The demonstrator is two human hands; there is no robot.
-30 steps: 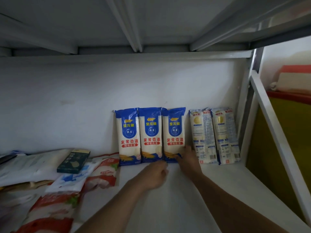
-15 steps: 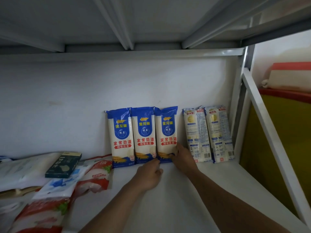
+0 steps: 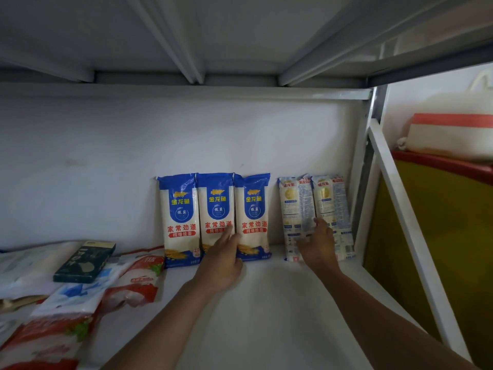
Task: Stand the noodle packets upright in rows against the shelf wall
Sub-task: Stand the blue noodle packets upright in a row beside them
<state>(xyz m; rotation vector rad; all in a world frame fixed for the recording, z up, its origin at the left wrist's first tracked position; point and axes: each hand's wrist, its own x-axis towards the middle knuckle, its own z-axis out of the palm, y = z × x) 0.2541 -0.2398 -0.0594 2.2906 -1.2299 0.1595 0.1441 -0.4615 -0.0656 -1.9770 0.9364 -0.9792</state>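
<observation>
Glossy plastic noodle packets (image 3: 216, 217), matt shelf (image 3: 280, 303)

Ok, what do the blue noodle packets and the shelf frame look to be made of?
Blue noodle packets: thin plastic film with a glossy finish. Light glints on the fronts and the sealed tops are crinkled. Shelf frame: probably painted metal with a smooth, matt, pale coat, judging by the thin folded beams and straight edges. The paint hides the material itself.
</observation>
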